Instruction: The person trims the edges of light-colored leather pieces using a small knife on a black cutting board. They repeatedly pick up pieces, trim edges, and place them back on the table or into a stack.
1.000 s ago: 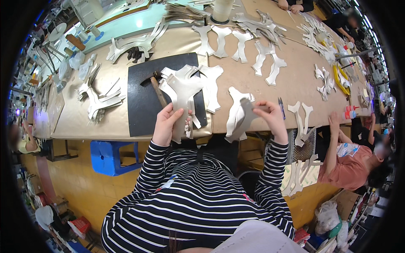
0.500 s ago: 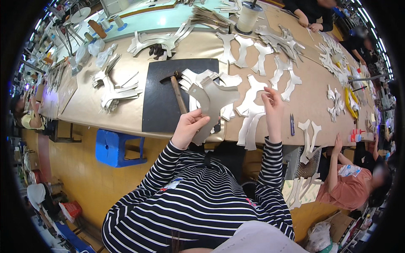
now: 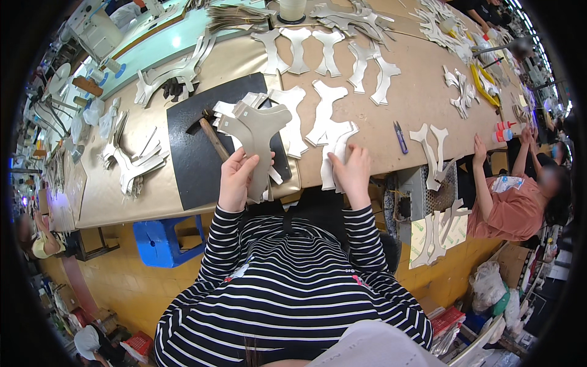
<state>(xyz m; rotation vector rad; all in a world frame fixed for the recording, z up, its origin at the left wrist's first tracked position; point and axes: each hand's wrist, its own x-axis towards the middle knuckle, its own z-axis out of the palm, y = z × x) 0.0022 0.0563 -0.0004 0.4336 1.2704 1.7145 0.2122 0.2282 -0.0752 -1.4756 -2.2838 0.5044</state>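
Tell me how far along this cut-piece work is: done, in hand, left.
Done, it seems: pale cut pieces lie in a row across the far table. In hand: the left hand holds a grey cut piece up over the black mat; the right hand presses on a pale piece at the table's edge. Left, probably: the stacked pieces on the left, with the hammer lying unused.

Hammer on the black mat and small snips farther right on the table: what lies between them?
In the head view, between hammer and snips lie pale cut-out pieces; the left hand lifts a grey one.
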